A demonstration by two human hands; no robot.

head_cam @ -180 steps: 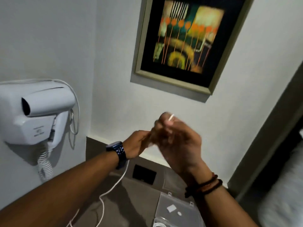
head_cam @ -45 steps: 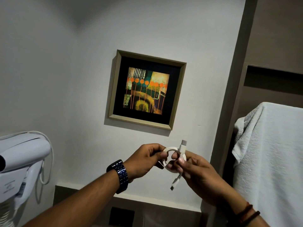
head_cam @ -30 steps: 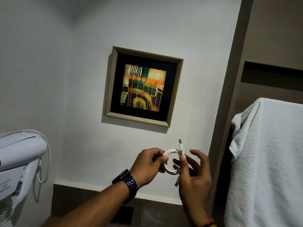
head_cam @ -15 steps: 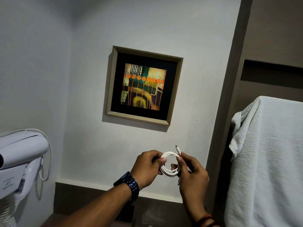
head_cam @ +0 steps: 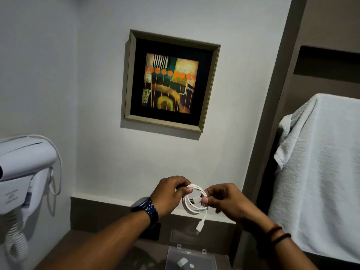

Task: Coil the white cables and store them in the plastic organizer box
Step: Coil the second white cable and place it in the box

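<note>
Both hands up in front of the wall: the left hand (head_cam: pixel 169 193) pinches the coiled white cable (head_cam: pixel 194 201) at its ten o'clock, right hand (head_cam: pixel 226 199) fingers clamp it at three. One plug dangles at six, above the plastic organizer box (head_cam: pixel 190 259) on the desk (head_cam: pixel 81 248).

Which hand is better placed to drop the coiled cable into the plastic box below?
Right, probably. The right hand pinches the white cable coil where the loops cross, almost directly above the plastic organizer box. The left hand only steadies the coil's far side.
</note>
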